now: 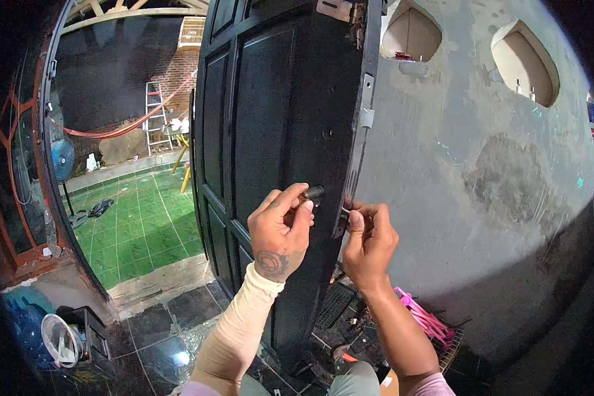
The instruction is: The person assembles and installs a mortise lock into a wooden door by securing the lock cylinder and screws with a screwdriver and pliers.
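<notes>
A black panelled door stands on edge in front of me, swung open. My left hand is at its face, thumb and fingers pinching a short dark lock cylinder at the hole there. On the door's narrow edge, my right hand is closed in a pinch beside the lower metal lock plate. Whatever its fingertips grip is small and mostly hidden. Higher on that edge sits another metal plate, with a bent tab below it.
A grey plastered wall with niches rises to the right. Pink folded rods, a black rack and a hammer lie low behind the door. Left are a doorway to green tiles, a fan and a bucket.
</notes>
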`<state>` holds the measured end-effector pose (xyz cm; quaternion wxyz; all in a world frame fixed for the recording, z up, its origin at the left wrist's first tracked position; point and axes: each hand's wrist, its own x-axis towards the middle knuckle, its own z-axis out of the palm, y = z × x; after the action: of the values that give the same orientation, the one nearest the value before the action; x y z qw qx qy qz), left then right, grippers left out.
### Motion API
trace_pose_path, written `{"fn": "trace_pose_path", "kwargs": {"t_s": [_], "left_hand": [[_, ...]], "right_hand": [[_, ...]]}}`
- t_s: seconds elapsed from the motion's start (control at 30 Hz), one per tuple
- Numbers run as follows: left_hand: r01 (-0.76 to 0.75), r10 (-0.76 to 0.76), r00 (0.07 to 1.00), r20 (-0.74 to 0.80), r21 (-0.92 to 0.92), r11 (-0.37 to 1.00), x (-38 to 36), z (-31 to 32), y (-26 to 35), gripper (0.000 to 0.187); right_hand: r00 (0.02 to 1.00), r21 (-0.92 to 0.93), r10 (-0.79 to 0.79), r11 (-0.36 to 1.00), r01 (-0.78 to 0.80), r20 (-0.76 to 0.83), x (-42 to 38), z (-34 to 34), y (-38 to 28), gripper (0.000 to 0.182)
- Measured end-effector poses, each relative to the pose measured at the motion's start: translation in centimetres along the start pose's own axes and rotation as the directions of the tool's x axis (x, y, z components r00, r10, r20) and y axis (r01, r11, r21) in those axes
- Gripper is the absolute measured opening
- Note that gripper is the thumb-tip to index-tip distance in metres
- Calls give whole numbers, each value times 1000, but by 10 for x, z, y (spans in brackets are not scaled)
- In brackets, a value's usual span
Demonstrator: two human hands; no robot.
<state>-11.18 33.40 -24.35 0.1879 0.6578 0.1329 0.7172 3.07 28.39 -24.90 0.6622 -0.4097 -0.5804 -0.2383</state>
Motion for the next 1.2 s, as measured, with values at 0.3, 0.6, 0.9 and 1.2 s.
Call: {"fn": "trace_pose_path", "kwargs": {"t_s": [0.3, 0.6, 0.9, 1.2], "left_hand": [[39, -41, 998, -44, -44, 998, -1, 13, -11, 23], [-91, 96, 990, -104, 48, 995, 7, 21, -13, 22], [36, -35, 999, 18, -66, 997, 10, 12, -14, 21], [87, -69, 989, 131, -138, 987, 15, 4, -16, 25]], "right_hand": [[999, 21, 46, 999, -46, -1, -1, 0, 4, 12], [991, 141, 127, 981, -131, 34, -4, 0, 10, 16], [984, 276, 175, 945, -174, 21, -5, 0, 10, 12], [989, 316, 117, 938, -141, 92, -15, -2, 18, 16]]}}
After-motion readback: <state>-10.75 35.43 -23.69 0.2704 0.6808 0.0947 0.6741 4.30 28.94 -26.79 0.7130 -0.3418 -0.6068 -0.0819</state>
